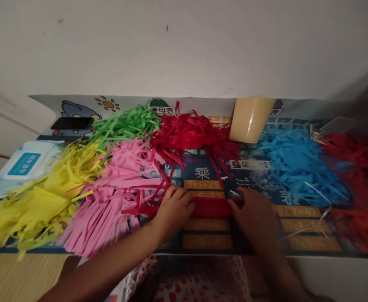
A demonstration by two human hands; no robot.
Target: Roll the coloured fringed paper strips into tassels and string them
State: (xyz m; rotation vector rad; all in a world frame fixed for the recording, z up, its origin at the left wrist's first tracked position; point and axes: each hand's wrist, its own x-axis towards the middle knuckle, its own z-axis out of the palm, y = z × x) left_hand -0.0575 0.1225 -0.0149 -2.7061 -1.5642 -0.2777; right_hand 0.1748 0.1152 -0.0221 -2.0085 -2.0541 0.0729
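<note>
A flat red strip (213, 207) lies across the printed mat in front of me, with red fringe spreading out at its left end. My left hand (174, 209) is closed on the strip near that fringe, fingers curled. At the strip's right end, my right hand (255, 212) grips it between thumb and fingers, a little blurred. Just beyond my hands is a pile of red fringed paper (193, 132). Pink fringe (117, 184) lies left of my left hand, and blue fringe (300, 161) is to the right of my right hand.
Yellow fringe (48, 201) and a wet-wipes pack (25, 165) lie at the left. Green fringe (127, 123) and a dark phone (72, 123) sit at the back left. A yellow roll (251, 119) stands by the wall. More red fringe (360, 180) is at the far right.
</note>
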